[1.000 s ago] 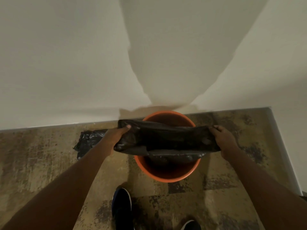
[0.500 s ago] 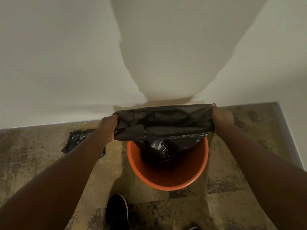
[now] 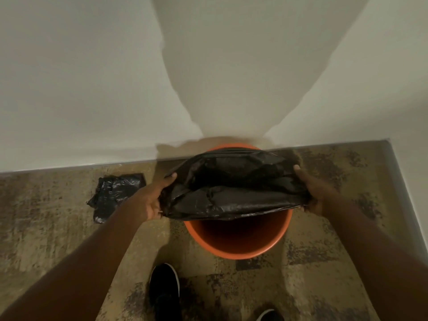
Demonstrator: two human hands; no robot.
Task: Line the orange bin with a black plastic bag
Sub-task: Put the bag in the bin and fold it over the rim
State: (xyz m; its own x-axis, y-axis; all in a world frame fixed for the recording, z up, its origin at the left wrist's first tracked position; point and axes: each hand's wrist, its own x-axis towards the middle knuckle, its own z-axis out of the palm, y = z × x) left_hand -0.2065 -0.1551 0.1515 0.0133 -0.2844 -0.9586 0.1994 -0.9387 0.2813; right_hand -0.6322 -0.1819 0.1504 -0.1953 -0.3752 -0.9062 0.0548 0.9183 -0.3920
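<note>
Head view
Black plastic bag: held over the far half of the orange bin, mouth stretched open and facing up toward the camera.
Long axis: the bag mouth runs left to right, wider than the bin's rim.
Left hand: clenched on the bag's left edge.
Right hand: clenched on the right edge.
Nearer hand: neither, both about level.
Bin: upright on the floor against the wall, its near rim uncovered.
Spare bag: crumpled on the carpet, left.
</note>
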